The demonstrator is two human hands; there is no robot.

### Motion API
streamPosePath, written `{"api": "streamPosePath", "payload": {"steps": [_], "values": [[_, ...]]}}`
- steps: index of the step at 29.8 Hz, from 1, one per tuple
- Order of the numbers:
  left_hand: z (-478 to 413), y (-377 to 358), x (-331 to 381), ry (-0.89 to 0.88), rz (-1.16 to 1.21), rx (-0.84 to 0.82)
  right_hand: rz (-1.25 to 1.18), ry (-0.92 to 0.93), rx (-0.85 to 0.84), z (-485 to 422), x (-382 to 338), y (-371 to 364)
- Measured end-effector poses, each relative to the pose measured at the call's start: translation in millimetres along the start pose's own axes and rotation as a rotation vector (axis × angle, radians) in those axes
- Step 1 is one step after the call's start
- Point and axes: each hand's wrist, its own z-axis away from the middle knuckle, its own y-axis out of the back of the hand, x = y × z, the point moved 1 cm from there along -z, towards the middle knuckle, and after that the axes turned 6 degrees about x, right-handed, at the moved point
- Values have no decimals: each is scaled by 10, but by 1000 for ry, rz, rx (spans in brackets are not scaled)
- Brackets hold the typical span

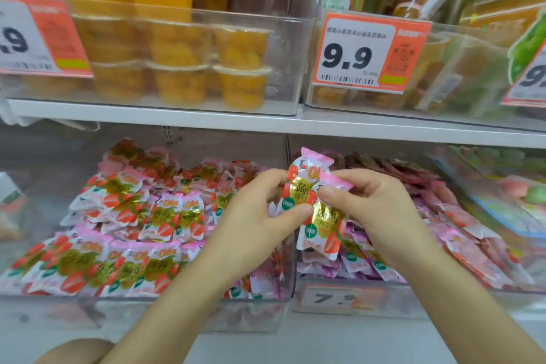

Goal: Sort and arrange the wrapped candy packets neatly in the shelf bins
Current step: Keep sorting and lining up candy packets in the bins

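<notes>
Shelf bins (pixel 260 315) below — left hand (pixel 260 216), right hand (pixel 379 210) pinch perhaps two packets (pixel 320 226).

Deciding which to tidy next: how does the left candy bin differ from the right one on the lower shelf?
The left bin holds strawberry packets in overlapping, front-facing rows; the right bin holds a looser heap with darker wrappers at the back. The right bin carries a 7.9 price tag; none shows on the left bin. Both are clear plastic.
</notes>
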Motion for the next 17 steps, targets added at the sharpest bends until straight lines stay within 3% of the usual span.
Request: {"api": "streamPosePath", "payload": {"steps": [8, 17], "values": [[202, 575, -199, 167, 93, 12, -11, 4, -41, -72, -47, -713], [272, 1036, -489, 278, 26, 146, -244, -266, -141, -52, 156, -1430]]}}
